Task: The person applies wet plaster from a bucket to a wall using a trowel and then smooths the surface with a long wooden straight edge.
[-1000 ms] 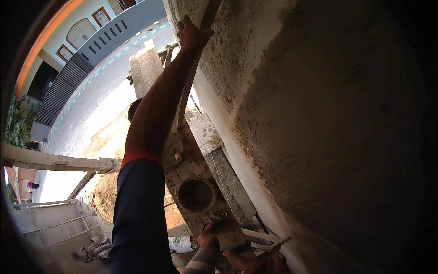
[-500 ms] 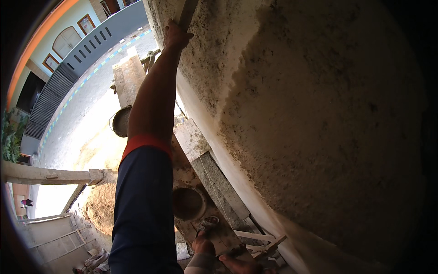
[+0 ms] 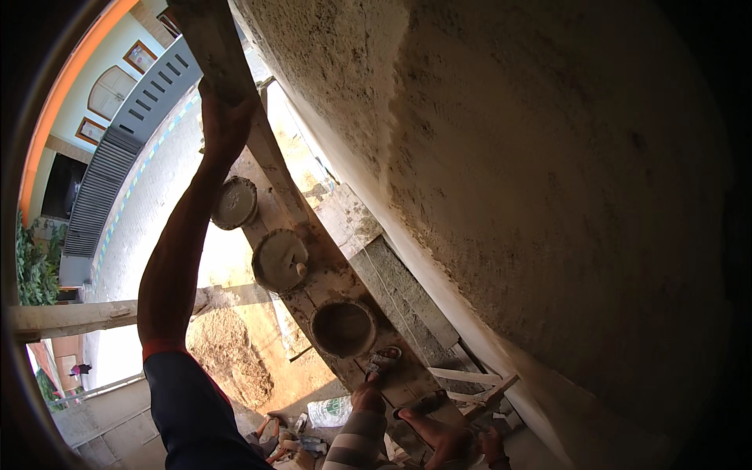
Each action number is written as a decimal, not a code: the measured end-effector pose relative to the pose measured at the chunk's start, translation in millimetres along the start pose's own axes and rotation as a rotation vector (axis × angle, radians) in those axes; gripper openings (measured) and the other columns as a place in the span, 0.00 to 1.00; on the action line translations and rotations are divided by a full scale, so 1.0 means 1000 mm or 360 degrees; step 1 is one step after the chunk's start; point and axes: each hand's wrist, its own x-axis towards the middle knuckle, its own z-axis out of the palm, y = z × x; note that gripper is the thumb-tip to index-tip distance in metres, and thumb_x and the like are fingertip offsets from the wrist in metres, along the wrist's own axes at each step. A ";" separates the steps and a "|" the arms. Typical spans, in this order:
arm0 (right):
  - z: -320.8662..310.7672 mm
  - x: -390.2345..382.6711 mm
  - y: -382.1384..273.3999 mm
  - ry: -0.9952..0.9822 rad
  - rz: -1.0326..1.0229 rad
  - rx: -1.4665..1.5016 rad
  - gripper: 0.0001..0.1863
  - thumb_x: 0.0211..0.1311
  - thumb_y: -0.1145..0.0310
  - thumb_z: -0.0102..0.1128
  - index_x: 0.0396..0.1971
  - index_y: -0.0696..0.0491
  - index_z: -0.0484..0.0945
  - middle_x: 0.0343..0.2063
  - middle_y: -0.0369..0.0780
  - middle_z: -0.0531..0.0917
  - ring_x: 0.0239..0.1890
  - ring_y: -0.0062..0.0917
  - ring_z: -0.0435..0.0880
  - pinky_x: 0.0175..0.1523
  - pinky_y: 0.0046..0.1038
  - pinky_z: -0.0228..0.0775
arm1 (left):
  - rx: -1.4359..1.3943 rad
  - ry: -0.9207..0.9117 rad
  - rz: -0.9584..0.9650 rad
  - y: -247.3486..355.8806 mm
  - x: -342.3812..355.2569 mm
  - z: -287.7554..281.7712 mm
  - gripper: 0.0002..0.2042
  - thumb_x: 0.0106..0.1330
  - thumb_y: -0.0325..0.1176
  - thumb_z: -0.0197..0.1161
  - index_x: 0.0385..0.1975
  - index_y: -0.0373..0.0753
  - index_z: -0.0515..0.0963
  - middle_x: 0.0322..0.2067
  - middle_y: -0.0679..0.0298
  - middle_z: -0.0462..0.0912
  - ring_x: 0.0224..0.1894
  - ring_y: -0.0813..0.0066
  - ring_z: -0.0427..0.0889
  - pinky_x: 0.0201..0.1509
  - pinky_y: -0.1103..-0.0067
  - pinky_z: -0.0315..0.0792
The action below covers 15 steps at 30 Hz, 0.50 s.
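Observation:
My left hand point(image 3: 227, 121) grips a long wooden board point(image 3: 211, 47) reaching from the top of the view down over the plank platform point(image 3: 333, 266). On that platform sit three round containers: one with grey mortar point(image 3: 233, 202), another with mortar and a handled tool point(image 3: 276, 254), and a darker one point(image 3: 343, 333) nearest my feet. My sandaled foot point(image 3: 384, 360) stands beside the nearest container. At the lower right, my right hand point(image 3: 491, 445) is low beside my leg, dim and partly hidden, so I cannot tell what its fingers hold.
A rough plastered wall point(image 3: 548, 196) runs along the right. A timber crossbeam point(image 3: 78, 317) spans the left, over a sand pile point(image 3: 227, 352). Below lie a white sack point(image 3: 329, 411) and a person point(image 3: 274, 442) at work. A grey fence point(image 3: 157, 94) lines the street beyond.
My left hand has moved left and down with the board, away from the wall. More of the platform and its containers shows.

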 end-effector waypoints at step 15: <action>0.165 0.063 -0.161 -0.0836 0.0395 0.1628 0.41 0.58 0.44 0.56 0.62 0.54 0.51 0.47 0.49 0.75 0.43 0.41 0.79 0.46 0.46 0.73 | 0.1020 -0.0772 0.0204 0.207 -0.130 -0.086 0.14 0.70 0.32 0.47 0.49 0.39 0.76 0.52 0.60 0.76 0.56 0.64 0.73 0.65 0.69 0.63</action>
